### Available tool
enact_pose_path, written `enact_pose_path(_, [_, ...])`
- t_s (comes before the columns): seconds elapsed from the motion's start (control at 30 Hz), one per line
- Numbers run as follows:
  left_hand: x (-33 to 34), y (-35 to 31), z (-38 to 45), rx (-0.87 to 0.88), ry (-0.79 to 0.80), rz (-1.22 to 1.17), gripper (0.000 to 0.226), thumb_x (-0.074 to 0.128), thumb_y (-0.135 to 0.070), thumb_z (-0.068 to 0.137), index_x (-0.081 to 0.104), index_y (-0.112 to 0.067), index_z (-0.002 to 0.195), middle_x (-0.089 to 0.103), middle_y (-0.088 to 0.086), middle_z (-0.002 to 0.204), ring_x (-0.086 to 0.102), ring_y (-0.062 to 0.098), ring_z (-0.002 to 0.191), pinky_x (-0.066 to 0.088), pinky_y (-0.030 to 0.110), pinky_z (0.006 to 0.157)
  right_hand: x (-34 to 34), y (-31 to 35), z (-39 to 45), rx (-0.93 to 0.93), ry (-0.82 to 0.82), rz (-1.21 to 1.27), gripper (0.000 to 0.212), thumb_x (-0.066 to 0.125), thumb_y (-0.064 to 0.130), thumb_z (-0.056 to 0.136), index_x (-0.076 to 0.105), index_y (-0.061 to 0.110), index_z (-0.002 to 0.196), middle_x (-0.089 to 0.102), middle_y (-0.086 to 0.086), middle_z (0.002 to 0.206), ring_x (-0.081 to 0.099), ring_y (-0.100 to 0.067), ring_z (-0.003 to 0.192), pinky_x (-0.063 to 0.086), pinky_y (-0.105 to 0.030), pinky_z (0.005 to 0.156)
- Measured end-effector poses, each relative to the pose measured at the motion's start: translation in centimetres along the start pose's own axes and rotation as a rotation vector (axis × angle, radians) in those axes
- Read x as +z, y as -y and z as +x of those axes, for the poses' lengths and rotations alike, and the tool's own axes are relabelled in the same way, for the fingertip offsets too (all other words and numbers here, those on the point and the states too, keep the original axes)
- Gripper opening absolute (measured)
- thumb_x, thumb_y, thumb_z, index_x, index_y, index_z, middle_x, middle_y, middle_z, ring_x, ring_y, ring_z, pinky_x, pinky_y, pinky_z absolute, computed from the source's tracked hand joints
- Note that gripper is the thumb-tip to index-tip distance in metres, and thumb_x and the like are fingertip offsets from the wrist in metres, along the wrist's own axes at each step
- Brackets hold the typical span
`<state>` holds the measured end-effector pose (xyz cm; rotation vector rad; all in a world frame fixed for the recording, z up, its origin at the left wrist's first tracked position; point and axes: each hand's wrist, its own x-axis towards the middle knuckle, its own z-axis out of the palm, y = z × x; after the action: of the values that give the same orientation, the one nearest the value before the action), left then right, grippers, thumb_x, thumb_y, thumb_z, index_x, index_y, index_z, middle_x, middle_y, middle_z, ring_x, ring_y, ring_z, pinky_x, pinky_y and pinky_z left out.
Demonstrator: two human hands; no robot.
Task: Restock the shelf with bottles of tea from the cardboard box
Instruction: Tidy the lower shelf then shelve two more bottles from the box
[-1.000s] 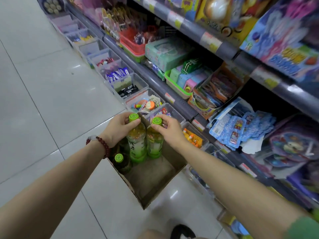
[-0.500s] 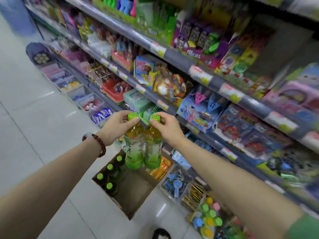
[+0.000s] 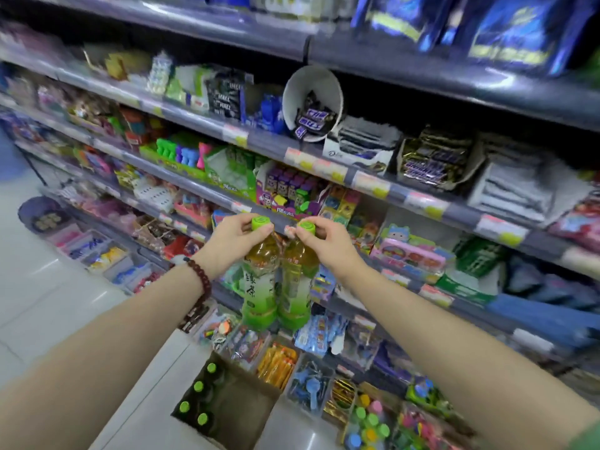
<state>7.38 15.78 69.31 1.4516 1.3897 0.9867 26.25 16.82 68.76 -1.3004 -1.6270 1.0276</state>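
Each hand, left hand (image 3: 232, 237) and right hand (image 3: 328, 241), pinches only a tea bottle's (image 3: 259, 274) cap, both dangling above the cardboard box (image 3: 240, 414), so a slipping fingertip grip could drop one

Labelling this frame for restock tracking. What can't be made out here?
- Head view: how many bottles remain in the cardboard box; four green caps show, the rest is dark and its near corner is cut off by the bottom edge.
- Shelf price tags: motion blur, unreadable.
- Right bottle label: turned away, partly behind the left bottle.
- Where the bottles will go: no tea facing visible.
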Motion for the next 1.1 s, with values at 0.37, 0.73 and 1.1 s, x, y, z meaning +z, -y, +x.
enact_pose_path(0.37, [7.4, -16.5, 0.3, 0.22, 0.221, 0.018, 0.018, 0.059, -0.023, 0.089, 0.066, -0.009, 0.099, 0.069, -0.001, 0.086, 0.061, 0.006, 0.073, 0.05, 0.012, 0.064, -15.2, 9.2, -4.6, 0.005, -0.188, 0.016, 0.011, 0.063, 0.015, 0.089, 0.066, 0.007, 0.096, 0.066, -0.007, 0.085, 0.061, -0.019, 0.082, 0.052, -0.042, 0.084])
enact_pose_path(0.73, [18.1, -29.0, 0.9, 0.424, 0.335, -0.043, 0.019, 0.061, -0.026, 0.088, 0.069, -0.012, 0.098, 0.073, -0.001, 0.092, 0.066, 0.001, 0.075, 0.052, 0.016, 0.068, -31.0, 14.6, -9.8, -0.049, -0.341, -0.088, 0.013, 0.063, 0.021, 0.089, 0.067, 0.011, 0.096, 0.067, 0.003, 0.079, 0.059, -0.003, 0.069, 0.046, -0.018, 0.068])
enact_pose_path(1.1, [25.4, -39.5, 0.4, 0.605, 0.405, -0.077, 0.024, 0.064, -0.026, 0.086, 0.068, -0.009, 0.103, 0.072, 0.002, 0.096, 0.068, 0.014, 0.089, 0.054, 0.024, 0.077, -41.1, 18.6, -13.4, -0.1, -0.592, -0.234, 0.031, 0.064, 0.029, 0.088, 0.067, 0.009, 0.111, 0.072, -0.006, 0.097, 0.066, -0.019, 0.091, 0.054, -0.035, 0.085])
